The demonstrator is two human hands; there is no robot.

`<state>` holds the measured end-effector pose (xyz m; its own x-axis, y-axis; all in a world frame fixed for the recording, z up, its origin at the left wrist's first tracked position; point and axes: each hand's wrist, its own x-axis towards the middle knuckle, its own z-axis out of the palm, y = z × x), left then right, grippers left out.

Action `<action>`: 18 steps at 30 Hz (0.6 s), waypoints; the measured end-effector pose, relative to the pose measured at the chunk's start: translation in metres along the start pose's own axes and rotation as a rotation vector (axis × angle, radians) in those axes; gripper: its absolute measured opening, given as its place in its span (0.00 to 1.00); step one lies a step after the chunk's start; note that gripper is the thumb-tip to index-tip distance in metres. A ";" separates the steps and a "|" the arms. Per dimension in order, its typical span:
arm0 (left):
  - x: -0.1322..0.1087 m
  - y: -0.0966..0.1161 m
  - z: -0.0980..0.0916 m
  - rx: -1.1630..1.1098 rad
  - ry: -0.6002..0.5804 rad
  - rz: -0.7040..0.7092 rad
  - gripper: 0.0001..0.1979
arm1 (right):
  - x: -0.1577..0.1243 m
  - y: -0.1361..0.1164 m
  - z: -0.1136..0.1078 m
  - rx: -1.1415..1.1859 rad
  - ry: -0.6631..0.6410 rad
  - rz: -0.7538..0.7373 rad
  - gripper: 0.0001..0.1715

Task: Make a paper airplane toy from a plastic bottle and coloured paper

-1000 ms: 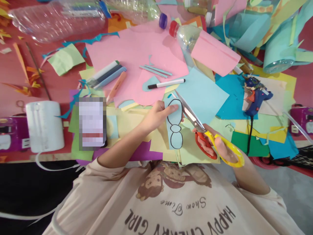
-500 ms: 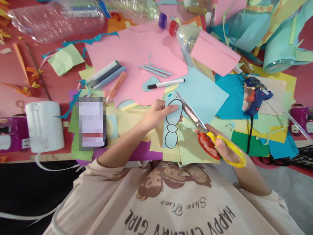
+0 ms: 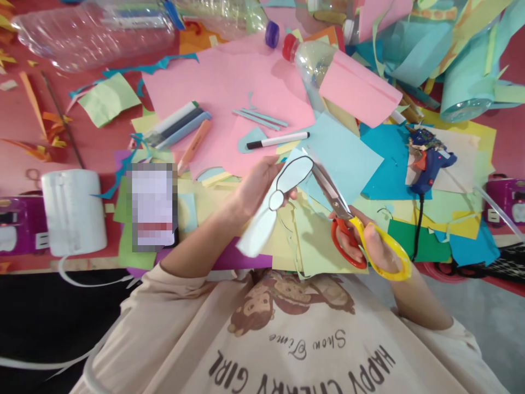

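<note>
My left hand (image 3: 262, 186) grips a light blue paper strip (image 3: 258, 227) that carries black marker outlines, a long oval at the top and a small circle in the middle. The strip tilts, its lower end towards my body and blurred. In my right hand (image 3: 365, 238) is a pair of scissors (image 3: 334, 197) with one yellow and one red handle loop. Their blades point up and left, lying beside the right edge of the drawn oval. Whether the blades touch the paper, I cannot tell.
A capped marker (image 3: 279, 140) and several highlighters (image 3: 176, 128) lie on pink paper (image 3: 229, 82). To the right is a blue glue gun (image 3: 432, 164) with its cord. A phone (image 3: 153, 208) and a white case (image 3: 74, 210) are at left. Plastic bottles (image 3: 94, 33) line the back.
My left hand has turned the paper strip, so its top leans right and its lower end swings left. The scissors stay nearly in place in my right hand.
</note>
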<state>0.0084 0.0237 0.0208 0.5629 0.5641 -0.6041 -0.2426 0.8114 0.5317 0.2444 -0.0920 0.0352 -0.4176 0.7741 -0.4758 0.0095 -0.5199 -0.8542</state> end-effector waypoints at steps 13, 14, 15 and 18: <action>0.000 -0.019 0.004 -0.179 -0.015 0.251 0.05 | 0.007 -0.003 0.021 0.044 0.074 -0.119 0.37; -0.001 -0.020 0.005 -0.144 -0.011 0.282 0.05 | 0.008 -0.003 0.022 0.051 0.081 -0.117 0.37; -0.001 -0.021 0.006 -0.116 -0.019 0.311 0.05 | 0.008 -0.003 0.023 0.061 0.087 -0.122 0.37; -0.002 -0.023 0.009 -0.037 -0.053 0.396 0.10 | 0.011 -0.003 0.026 0.085 0.094 -0.141 0.36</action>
<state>0.0202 0.0030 0.0152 0.4599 0.8266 -0.3243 -0.4768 0.5380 0.6952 0.2161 -0.0917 0.0385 -0.3227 0.8695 -0.3739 -0.1214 -0.4298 -0.8947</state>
